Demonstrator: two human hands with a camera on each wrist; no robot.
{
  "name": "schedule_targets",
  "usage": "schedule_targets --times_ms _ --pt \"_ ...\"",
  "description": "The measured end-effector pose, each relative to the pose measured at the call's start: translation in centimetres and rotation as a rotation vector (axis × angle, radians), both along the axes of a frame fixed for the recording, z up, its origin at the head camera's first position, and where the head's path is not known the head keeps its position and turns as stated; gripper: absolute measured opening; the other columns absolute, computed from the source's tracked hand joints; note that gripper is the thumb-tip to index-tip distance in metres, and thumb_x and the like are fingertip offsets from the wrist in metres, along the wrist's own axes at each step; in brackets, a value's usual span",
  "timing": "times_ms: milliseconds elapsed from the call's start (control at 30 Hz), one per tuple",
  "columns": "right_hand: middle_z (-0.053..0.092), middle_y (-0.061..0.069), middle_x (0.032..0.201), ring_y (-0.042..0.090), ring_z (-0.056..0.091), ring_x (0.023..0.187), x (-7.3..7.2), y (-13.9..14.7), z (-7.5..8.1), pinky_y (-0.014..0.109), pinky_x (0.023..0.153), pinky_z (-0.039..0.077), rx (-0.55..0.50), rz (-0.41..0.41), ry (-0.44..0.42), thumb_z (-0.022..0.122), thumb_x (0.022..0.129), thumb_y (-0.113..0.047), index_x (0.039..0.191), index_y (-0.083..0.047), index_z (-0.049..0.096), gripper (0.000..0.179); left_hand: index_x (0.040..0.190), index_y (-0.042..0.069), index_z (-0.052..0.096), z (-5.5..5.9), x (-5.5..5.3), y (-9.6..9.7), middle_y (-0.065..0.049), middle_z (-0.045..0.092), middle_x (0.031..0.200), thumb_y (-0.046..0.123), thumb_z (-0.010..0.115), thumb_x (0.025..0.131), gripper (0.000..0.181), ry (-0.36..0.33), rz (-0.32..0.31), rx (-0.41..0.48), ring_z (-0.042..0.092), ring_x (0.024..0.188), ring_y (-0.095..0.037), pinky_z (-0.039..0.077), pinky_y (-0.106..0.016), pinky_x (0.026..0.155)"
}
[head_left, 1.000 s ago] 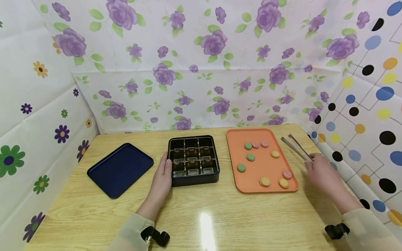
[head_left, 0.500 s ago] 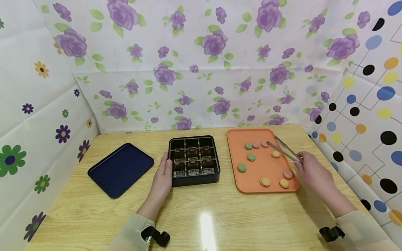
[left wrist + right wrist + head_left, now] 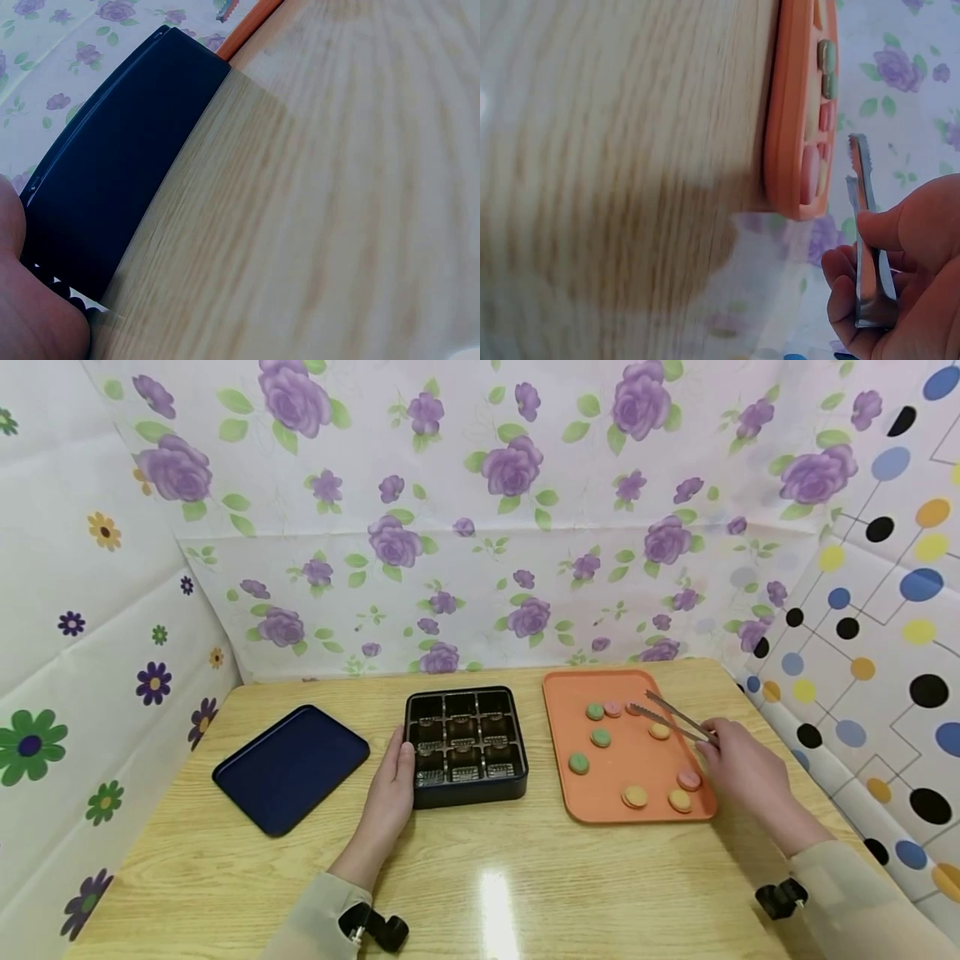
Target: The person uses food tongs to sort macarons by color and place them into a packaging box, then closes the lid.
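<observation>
My left hand point(image 3: 392, 783) rests along the left side of a black box point(image 3: 471, 793), fingers straight against its wall and thumb by the rim. Inside the box is a divider insert with several square compartments. My right hand point(image 3: 747, 770) grips metal tongs point(image 3: 868, 274), thumb on one arm and fingers curled round the other. The spread tong tips hang over the right part of an orange tray point(image 3: 600, 797), close to a pink and a yellow macaron point(image 3: 659, 731). Several green, pink and yellow macarons lie loose on the tray, among them a green macaron point(image 3: 578, 763).
A dark blue lid-like tray point(image 3: 291, 768) lies at an angle on the wooden table point(image 3: 420, 877), left of the box. A flowered cloth point(image 3: 465, 568) hangs behind the table. A dotted cloth point(image 3: 862, 635) stands close beside my right arm.
My right hand has moved left, bringing the tongs from beside the orange tray to above its right part. The left hand and the box keep their places.
</observation>
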State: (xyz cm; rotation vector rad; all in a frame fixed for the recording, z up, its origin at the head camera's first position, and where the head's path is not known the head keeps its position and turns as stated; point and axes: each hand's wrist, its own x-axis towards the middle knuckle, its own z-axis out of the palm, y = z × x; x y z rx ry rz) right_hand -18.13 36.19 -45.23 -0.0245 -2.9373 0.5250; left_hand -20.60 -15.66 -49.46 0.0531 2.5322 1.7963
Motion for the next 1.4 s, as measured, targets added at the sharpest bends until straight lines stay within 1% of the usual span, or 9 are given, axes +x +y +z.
schedule_targets --times_ms 200,433,767,900,1167,1400 --pt "0.070 0.029 0.114 0.039 0.071 0.088 -0.8 0.9 -0.5 0.054 0.065 0.055 0.009 0.012 -0.029 0.063 0.114 -0.017 0.137 0.012 0.061 0.037 0.180 0.024 0.011 -0.2 0.0 0.1 -0.004 0.011 0.185 0.054 0.029 0.122 0.068 -0.003 -0.001 -0.005 0.011 0.169 -0.033 0.015 -0.062 0.133" --pt "0.071 0.027 0.110 0.030 0.068 0.079 -1.3 1.3 -0.8 0.049 0.063 0.053 -0.008 0.023 -0.051 0.063 0.114 -0.018 0.136 0.012 0.061 0.037 0.180 0.024 0.011 -0.3 -0.1 0.0 -0.005 0.012 0.184 0.054 0.029 0.122 0.068 0.006 -0.005 -0.024 0.012 0.169 -0.035 0.016 -0.063 0.133" --pt "0.073 0.022 0.107 0.028 0.069 0.080 -1.8 1.5 -1.0 0.048 0.063 0.054 -0.015 0.057 -0.061 0.064 0.114 -0.016 0.133 0.011 0.064 0.033 0.180 0.023 0.010 -0.4 0.0 -0.1 -0.004 0.010 0.185 0.054 0.027 0.122 0.069 0.004 -0.016 -0.013 0.012 0.169 -0.035 0.015 -0.063 0.133" --pt "0.073 0.019 0.103 0.026 0.067 0.077 -1.9 1.4 -0.9 0.047 0.063 0.053 -0.012 0.061 -0.045 0.064 0.113 -0.017 0.130 0.009 0.065 0.031 0.180 0.024 0.010 -0.4 -0.1 0.0 -0.004 0.010 0.185 0.056 0.027 0.121 0.069 0.007 -0.014 -0.012 0.011 0.169 -0.034 0.015 -0.063 0.133" --pt "0.071 0.013 0.095 0.023 0.060 0.071 -1.9 1.3 -0.8 0.042 0.060 0.046 -0.001 0.063 -0.043 0.063 0.115 -0.018 0.126 0.006 0.067 0.027 0.180 0.023 0.010 -0.4 0.0 -0.1 -0.005 0.011 0.185 0.055 0.026 0.121 0.069 0.014 -0.011 -0.008 0.012 0.169 -0.035 0.015 -0.063 0.133" --pt "0.071 0.011 0.093 0.023 0.058 0.070 -1.9 1.2 -0.6 0.041 0.059 0.044 0.001 0.068 -0.040 0.064 0.114 -0.018 0.126 0.005 0.068 0.026 0.180 0.023 0.011 -0.2 0.0 -0.1 -0.006 0.013 0.184 0.055 0.027 0.121 0.069 0.017 -0.013 -0.001 0.015 0.168 -0.036 0.016 -0.063 0.133"
